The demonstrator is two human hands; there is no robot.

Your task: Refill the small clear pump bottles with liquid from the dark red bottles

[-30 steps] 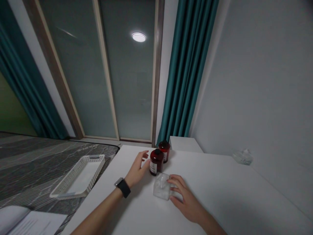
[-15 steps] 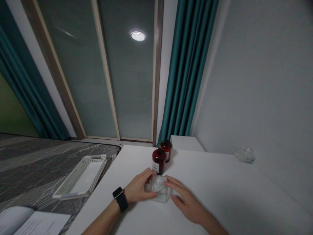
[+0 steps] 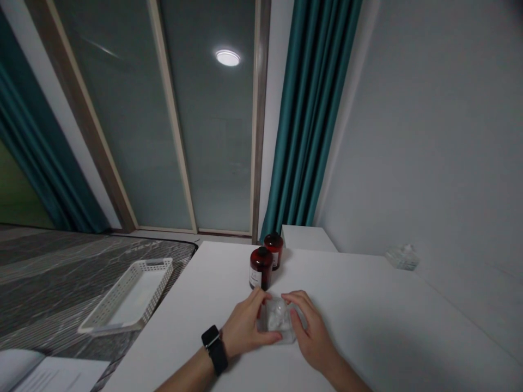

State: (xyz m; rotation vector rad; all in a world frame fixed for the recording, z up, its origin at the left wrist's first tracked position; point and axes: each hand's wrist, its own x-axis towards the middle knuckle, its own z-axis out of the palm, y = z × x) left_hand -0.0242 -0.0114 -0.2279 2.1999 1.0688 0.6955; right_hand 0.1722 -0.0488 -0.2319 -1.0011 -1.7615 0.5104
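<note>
A small clear square box [image 3: 279, 316], with a whitish see-through lump on or in it, rests on the white table [image 3: 392, 332] between my hands. My left hand [image 3: 247, 324], a black watch on its wrist, grips the box's left side with the thumb along the near edge and fingers at the far side. At the right side, my right hand [image 3: 310, 329] curls its thumb and fingers around the box. Just beyond stands a dark red bottle [image 3: 260, 269] with a white label. A second dark red bottle [image 3: 274, 251] is close behind it.
Near the table's far right edge sits another clear box [image 3: 402, 257] by the wall. A white perforated basket [image 3: 131, 296] lies left of the table on the grey patterned surface. An open booklet [image 3: 53, 375] is at lower left. Behind the table stands a white block [image 3: 309, 238].
My hands and the clear box have shifted slightly right and nearer to me, away from the bottles. My right hand has closed in on the box's right side. The camera view has turned slightly.
</note>
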